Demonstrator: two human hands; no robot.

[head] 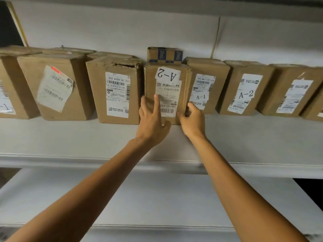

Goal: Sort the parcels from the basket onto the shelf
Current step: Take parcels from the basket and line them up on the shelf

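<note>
A brown cardboard parcel (167, 75) with an upside-down "A-2" label stands upright on the white shelf (87, 137), in the middle of a row of parcels. My left hand (152, 119) presses flat against its front face with straight fingers. My right hand (192, 121) grips its lower right edge, thumb on the front and fingers curled round the side. The basket is out of view.
A taller parcel (115, 91) touches it on the left, and one marked "A-1" (206, 84) stands close on the right. A small box with blue-checked tape (165, 55) sits above it. More parcels (244, 88) line both ends. A lower shelf board (157, 198) lies beneath.
</note>
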